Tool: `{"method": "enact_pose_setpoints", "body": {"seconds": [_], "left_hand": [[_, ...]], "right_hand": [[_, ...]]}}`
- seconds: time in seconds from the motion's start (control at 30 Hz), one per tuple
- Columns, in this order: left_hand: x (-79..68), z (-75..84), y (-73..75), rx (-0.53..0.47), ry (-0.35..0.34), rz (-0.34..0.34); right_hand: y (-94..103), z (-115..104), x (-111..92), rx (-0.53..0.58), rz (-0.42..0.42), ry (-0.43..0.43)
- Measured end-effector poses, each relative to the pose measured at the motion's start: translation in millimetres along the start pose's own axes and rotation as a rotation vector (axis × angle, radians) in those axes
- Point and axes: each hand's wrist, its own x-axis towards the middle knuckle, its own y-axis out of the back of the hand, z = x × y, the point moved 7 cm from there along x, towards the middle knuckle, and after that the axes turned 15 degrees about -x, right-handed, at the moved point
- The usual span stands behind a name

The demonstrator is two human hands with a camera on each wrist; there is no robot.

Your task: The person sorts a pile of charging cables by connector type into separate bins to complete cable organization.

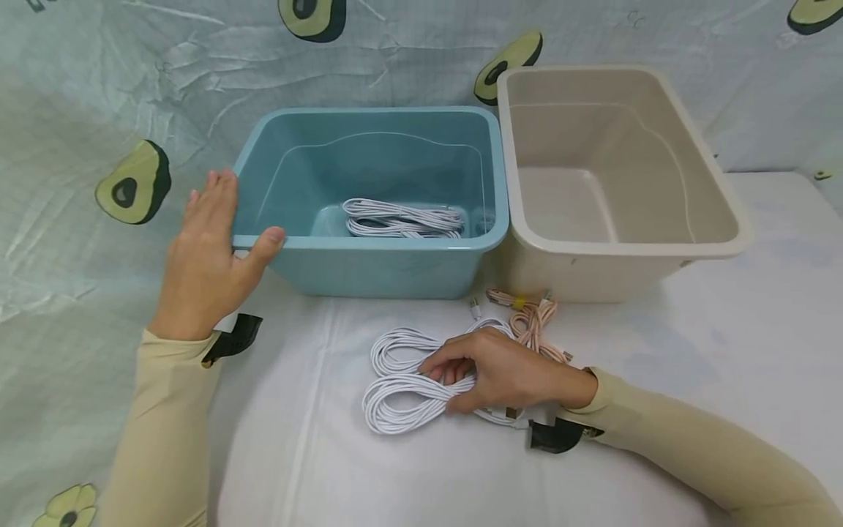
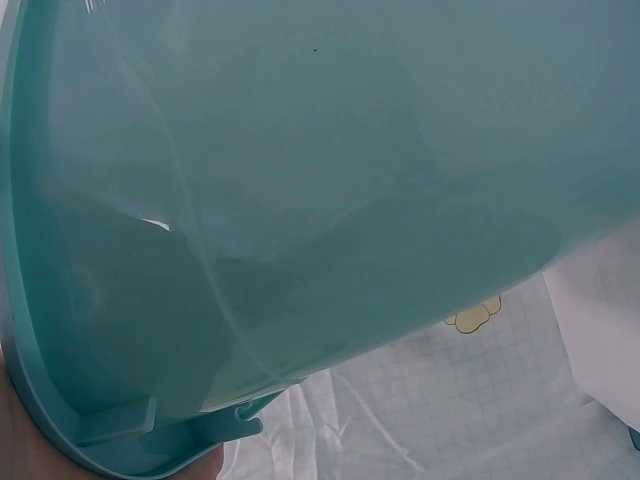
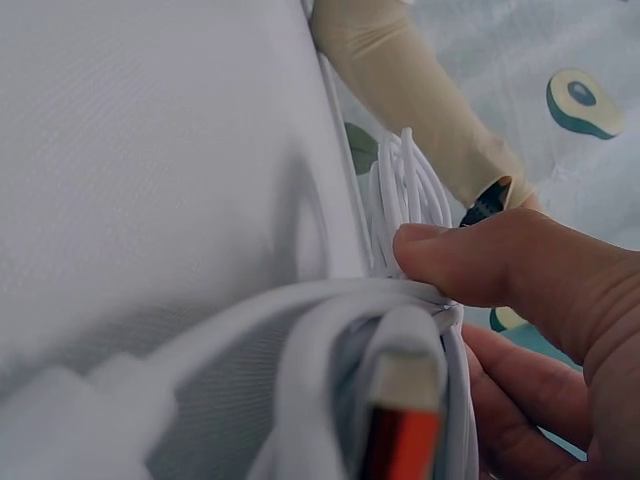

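My left hand (image 1: 204, 260) rests on the left front corner of the blue bin (image 1: 369, 267), its fingers extended along the rim and its thumb over the front edge. On the table, my right hand (image 1: 503, 366) pinches the nearer coiled white charging cable (image 1: 395, 406) between thumb and fingers. In the right wrist view, the thumb presses on that white cable's loops (image 3: 410, 190), with a plug end close to the camera. Just behind lies another coiled white cable (image 1: 402, 348), partly covered by the hand. White cable coils (image 1: 402, 219) also lie inside the blue bin.
A beige bin (image 1: 612, 274) stands against the blue bin's right side, with no items visible inside. Pink cables (image 1: 530, 318), one with a yellow tie, lie in front of it. White cloth (image 1: 263, 454) covers the table; an avocado-print sheet (image 1: 197, 73) hangs behind.
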Motion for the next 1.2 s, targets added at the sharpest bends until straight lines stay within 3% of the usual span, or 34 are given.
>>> {"method": "enact_pose_setpoints", "body": {"seconds": [0.67, 1.2], "left_hand": [[5.2, 8.2, -0.7, 0.007, -0.025, -0.031], [-0.8, 1.7, 1.1, 0.003, 0.001, -0.028]], "right_hand": [[14.1, -3, -5, 0.089, 0.030, -0.037], [28.8, -10, -1, 0.100, 0.053, -0.041]]}}
